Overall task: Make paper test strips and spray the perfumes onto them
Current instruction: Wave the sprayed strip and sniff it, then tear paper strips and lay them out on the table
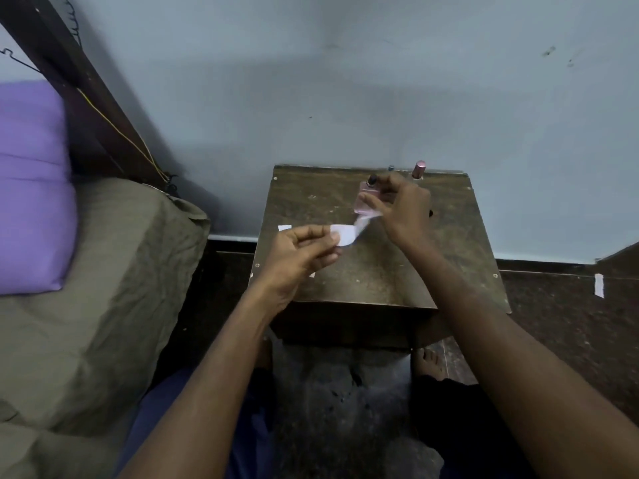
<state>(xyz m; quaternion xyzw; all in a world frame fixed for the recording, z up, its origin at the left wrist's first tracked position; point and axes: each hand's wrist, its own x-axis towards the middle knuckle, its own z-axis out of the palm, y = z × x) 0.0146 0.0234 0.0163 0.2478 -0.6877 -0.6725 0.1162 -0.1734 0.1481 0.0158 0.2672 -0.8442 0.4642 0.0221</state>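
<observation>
A white paper strip (345,234) stretches between my two hands above the small wooden table (380,271). My left hand (301,252) pinches its near end. My right hand (403,205) holds the far end, which looks blurred. Just behind my right hand's fingers stands a pink perfume bottle (366,198) with a dark cap. A pink-capped bottle (419,169) and a smaller blue-capped one (391,168) stand at the table's back edge, partly hidden by my right hand. Another white paper piece (284,228) lies on the table left of my left hand.
A bed with an olive sheet (103,288) and a purple pillow (31,188) sits to the left. The wall runs directly behind the table. A white paper scrap (599,285) lies on the dark floor at the right. My bare foot (428,363) is under the table's front.
</observation>
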